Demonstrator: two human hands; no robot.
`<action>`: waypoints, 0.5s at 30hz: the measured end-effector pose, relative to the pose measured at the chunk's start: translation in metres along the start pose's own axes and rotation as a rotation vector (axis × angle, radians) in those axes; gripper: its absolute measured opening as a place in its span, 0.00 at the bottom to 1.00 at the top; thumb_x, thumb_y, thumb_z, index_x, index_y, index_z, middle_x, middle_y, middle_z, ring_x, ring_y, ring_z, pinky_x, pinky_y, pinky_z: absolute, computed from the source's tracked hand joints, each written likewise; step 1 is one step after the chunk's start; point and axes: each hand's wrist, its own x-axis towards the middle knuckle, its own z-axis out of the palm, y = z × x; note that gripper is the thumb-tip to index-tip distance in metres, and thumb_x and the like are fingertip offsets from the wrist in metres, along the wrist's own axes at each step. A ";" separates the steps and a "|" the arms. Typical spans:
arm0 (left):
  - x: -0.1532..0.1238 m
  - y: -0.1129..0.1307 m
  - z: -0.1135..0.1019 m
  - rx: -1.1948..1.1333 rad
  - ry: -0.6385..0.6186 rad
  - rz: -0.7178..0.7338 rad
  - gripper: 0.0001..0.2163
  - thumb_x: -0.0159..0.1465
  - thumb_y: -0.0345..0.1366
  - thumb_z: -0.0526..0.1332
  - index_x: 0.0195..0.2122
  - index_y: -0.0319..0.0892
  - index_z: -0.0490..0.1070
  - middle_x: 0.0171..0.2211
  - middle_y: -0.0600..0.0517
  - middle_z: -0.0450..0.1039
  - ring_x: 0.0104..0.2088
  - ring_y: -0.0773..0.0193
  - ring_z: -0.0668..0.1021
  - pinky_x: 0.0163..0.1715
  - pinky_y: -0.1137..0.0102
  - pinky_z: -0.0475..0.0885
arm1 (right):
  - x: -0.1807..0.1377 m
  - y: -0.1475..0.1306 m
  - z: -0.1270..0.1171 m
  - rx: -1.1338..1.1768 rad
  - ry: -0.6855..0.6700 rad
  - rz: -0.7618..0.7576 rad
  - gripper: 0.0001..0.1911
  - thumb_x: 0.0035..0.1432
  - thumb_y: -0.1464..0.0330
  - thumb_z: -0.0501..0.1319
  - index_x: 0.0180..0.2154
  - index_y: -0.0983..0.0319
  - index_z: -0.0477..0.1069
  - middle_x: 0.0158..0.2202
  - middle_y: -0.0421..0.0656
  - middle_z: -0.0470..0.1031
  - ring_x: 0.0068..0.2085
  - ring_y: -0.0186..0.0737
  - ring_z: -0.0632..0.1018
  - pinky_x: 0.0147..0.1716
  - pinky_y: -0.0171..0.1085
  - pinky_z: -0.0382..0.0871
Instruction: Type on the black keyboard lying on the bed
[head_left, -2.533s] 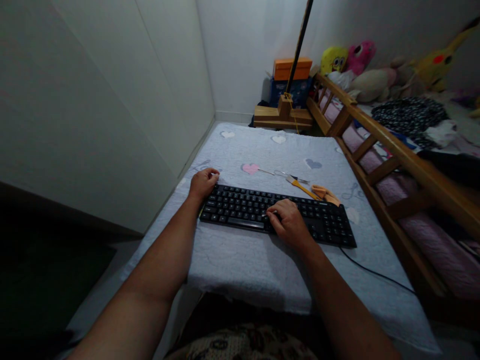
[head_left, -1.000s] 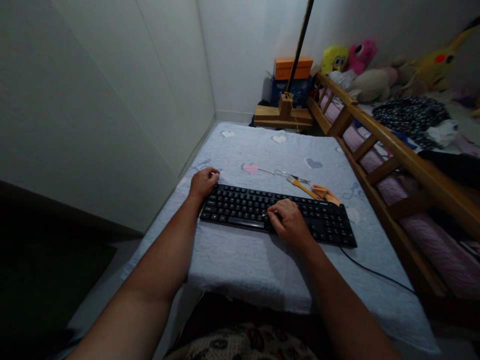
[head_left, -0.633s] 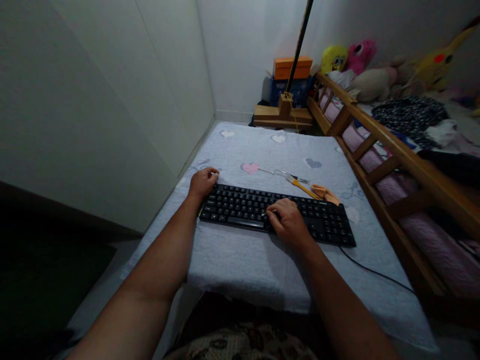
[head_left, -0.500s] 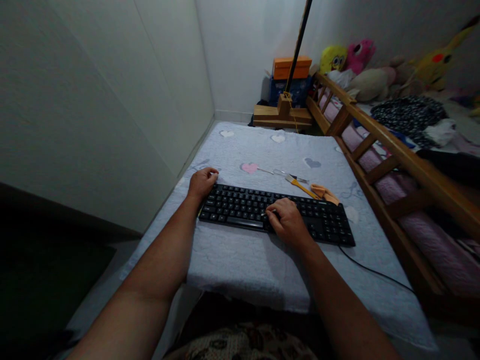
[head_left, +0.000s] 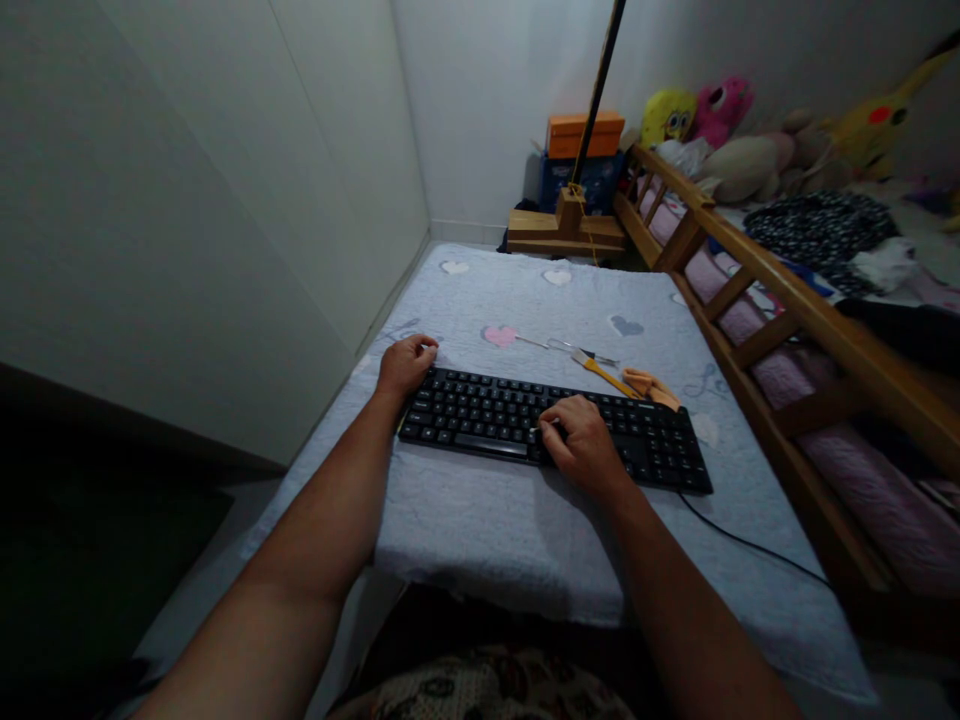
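A black keyboard (head_left: 480, 415) lies across the cloth-covered table, its cable (head_left: 750, 543) running off to the right. My left hand (head_left: 407, 363) rests at the keyboard's upper left corner, fingers curled together; whatever they may hold is hidden. Over the keys right of the space bar, my right hand (head_left: 577, 440) pinches a thin stick with a white tip, which looks like a cotton swab (head_left: 534, 430). The tip is at the keys. Behind the keyboard lie a yellow-handled brush (head_left: 604, 374), tweezers (head_left: 600, 357), a bent wire tool (head_left: 559, 345), a thin white stick (head_left: 531, 342) and a folded orange cloth (head_left: 649, 386).
A pale blue cloth with hearts (head_left: 480, 290) covers the table. A wooden bed rail (head_left: 795, 290) borders the right side, with plush toys beyond it. At left stands a pale cabinet wall (head_left: 262, 200). A wooden stand with a pole (head_left: 566, 230) and an orange box (head_left: 583, 135) are behind.
My right hand has shifted slightly to the right over the keys, with the swab still pinched. My left hand and the keyboard look almost unchanged.
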 end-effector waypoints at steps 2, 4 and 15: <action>0.000 0.001 0.000 0.006 -0.001 0.000 0.16 0.58 0.43 0.55 0.38 0.39 0.77 0.23 0.53 0.69 0.25 0.65 0.70 0.28 0.71 0.61 | 0.000 0.000 0.000 -0.001 0.002 0.002 0.06 0.59 0.73 0.56 0.30 0.61 0.70 0.31 0.44 0.73 0.37 0.43 0.71 0.42 0.43 0.61; 0.000 0.001 0.000 0.012 0.000 -0.001 0.16 0.58 0.42 0.55 0.38 0.39 0.77 0.22 0.53 0.69 0.25 0.65 0.70 0.28 0.71 0.61 | 0.000 0.000 0.000 -0.001 -0.001 0.003 0.06 0.59 0.73 0.57 0.30 0.61 0.70 0.31 0.44 0.73 0.38 0.43 0.71 0.42 0.43 0.61; -0.001 0.003 -0.001 0.019 -0.002 -0.004 0.16 0.58 0.43 0.54 0.38 0.40 0.77 0.24 0.52 0.71 0.26 0.64 0.71 0.29 0.71 0.62 | 0.000 -0.001 0.004 0.012 -0.006 -0.026 0.07 0.61 0.72 0.57 0.32 0.61 0.72 0.32 0.45 0.74 0.38 0.44 0.71 0.42 0.43 0.62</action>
